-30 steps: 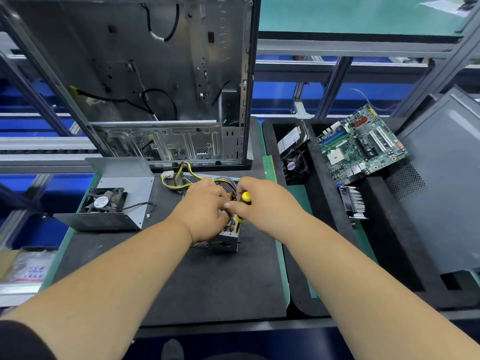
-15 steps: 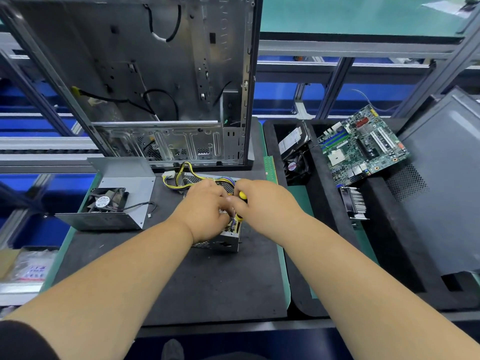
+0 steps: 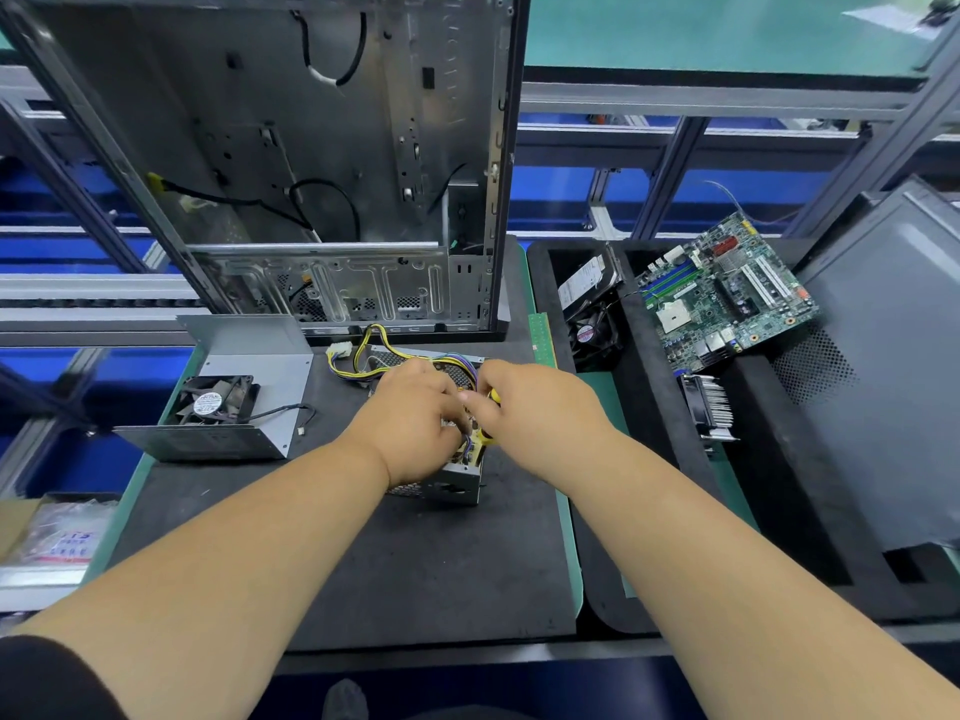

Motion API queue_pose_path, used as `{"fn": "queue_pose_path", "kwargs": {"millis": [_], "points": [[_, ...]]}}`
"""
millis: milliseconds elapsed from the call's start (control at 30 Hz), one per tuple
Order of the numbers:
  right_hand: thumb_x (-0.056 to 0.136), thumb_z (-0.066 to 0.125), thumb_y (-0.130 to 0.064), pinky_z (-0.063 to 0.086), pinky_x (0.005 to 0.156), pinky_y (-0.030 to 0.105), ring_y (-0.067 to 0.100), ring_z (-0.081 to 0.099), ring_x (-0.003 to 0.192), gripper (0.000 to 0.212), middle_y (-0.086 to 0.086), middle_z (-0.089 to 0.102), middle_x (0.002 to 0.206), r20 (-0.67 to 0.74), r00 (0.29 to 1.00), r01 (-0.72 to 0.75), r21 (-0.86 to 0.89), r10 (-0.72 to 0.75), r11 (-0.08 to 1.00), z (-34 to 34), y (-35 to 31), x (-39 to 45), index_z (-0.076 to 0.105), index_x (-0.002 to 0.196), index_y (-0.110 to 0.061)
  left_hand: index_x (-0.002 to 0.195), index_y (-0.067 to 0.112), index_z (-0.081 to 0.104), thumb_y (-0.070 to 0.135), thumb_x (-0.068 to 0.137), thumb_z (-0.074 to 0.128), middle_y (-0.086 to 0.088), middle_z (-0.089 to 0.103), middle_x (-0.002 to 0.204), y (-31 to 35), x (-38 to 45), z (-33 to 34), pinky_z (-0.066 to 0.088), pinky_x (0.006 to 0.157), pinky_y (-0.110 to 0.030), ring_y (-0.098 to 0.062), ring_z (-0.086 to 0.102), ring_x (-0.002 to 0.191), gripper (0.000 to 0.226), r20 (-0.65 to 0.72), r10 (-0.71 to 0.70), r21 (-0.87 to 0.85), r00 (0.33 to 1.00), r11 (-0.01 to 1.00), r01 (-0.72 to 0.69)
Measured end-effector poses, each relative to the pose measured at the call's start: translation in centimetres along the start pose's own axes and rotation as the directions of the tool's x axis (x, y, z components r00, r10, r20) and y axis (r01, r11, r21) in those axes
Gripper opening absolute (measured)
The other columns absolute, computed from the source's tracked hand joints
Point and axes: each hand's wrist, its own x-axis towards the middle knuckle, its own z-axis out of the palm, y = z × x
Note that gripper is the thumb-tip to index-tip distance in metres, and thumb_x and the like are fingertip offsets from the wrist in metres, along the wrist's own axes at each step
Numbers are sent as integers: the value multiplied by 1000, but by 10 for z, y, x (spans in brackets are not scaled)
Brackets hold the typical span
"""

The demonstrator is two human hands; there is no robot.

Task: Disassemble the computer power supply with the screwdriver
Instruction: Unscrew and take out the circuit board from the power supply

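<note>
At the fingers: right hand (image 3: 530, 413) curls round the yellow screwdriver (image 3: 492, 396), its handle showing between thumb and knuckles, tip hidden
Beside them: left hand (image 3: 415, 418) lies knuckles-up on the power supply (image 3: 457, 480), fingers bent down into the open box; whether they pinch anything cannot be told
Under the fingers: power supply sits open-topped on the black mat (image 3: 415, 563), grey metal corner showing below the left hand
Just beyond: yellow and black wire bundle (image 3: 363, 350) loops out from the box
Further beyond: bare computer case (image 3: 322, 148) stands upright
Left of the fingers, apart: removed cover with fan (image 3: 223, 402)
Right of the fingers, well apart: motherboard (image 3: 722, 293) tilted in a black tray (image 3: 649, 387), heatsink (image 3: 709, 407) below it
</note>
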Motion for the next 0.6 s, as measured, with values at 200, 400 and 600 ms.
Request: {"fn": "queue_pose_path", "kwargs": {"millis": [200,400,600], "points": [[94,56,-35,32,54,34,20,45,65,21,-6,48,79,28,999,29,165,-34,986,-5,1,0,39,99,-24,84,28,79,30,72,42,14,66,96,-2,1,2,22,87,-30,-20,41,103,40,-25,-6,-22,1000,1000,5],[89,55,-26,34,64,33,25,52,88,10,1,54,100,28,999,26,164,-31,986,-7,1,-3,52,96,-19,86,29,79,29,72,42,14,64,95,-3,1,3,25,93,-31,-17,40,102,40,-25,6,-30,1000,1000,-6],[98,39,-59,26,53,32,25,47,73,39,-3,53,78,-64,998,-12,-82,7,997,0,-1,-5,45,92,-21,88,22,77,27,71,43,11,59,89,0,0,-1,30,93,-33,-23,43,101,38,-34,8,-51,999,999,-10]]}}
